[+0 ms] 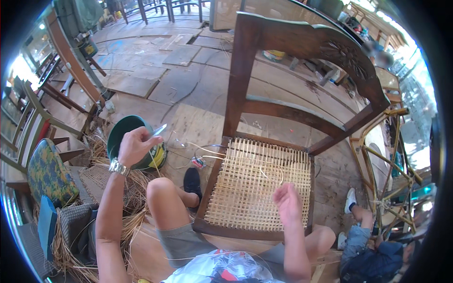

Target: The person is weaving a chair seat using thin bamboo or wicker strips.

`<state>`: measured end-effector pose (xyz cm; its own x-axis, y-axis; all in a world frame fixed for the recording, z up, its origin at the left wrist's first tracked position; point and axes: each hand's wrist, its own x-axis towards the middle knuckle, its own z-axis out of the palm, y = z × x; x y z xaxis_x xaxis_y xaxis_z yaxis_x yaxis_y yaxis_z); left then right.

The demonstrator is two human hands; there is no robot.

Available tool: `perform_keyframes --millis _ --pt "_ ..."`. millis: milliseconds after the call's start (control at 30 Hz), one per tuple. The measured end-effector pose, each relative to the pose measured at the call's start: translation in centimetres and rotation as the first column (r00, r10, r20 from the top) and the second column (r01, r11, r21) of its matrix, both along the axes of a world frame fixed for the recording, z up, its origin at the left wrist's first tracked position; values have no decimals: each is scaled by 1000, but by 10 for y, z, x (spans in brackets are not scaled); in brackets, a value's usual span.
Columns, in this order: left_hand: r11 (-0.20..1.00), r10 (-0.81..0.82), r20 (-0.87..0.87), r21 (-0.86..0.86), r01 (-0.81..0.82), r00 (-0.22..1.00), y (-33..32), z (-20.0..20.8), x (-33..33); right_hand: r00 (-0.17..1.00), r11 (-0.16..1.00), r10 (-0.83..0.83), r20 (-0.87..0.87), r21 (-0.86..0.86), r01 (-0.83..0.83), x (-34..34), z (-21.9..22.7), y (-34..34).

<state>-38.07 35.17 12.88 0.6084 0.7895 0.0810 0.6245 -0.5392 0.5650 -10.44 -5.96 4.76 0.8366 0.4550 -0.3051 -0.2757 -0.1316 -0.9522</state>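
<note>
Scuffed wood-panel floor (184,89), w/ dk brown wd chair (292,112) right in front of the person.

Cane seat (250,184): pale straw-coloured strips, woven in open sq. grid, set in smooth dk frame; loose ends poke out past its L edge, & one thin strand (282,175) curls over the weave near R hand (288,203). Chair back: wavy top rail w/ carved floral relief, plain lower rail. R hand is over seat's R part, blurred; can't tell if it grips anything. L hand (135,144) pinches flat, pale, glassy-looking piece (160,129) btwn thumb & fingers, by round grn bucket (115,137). Dry, stringy fibres (134,188) heaped L of knee.
</note>
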Motion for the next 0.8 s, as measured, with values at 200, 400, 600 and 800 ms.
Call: perform_keyframes --millis 200,400,600,800 --pt "935 -330 98 -101 339 939 -32 -63 104 676 868 -25 -737 319 381 -29 9 37" --pt "846 -531 -8 -44 531 847 -27 -136 139 817 861 -122 -564 348 370 23 -6 65" --pt "810 -542 27 -251 531 840 -26 -129 140 988 903 126 85 402 -150 61 47 63" --pt "768 -556 -16 -391 507 831 -31 -121 147 912 946 316 264 -10 -325 108 59 45"
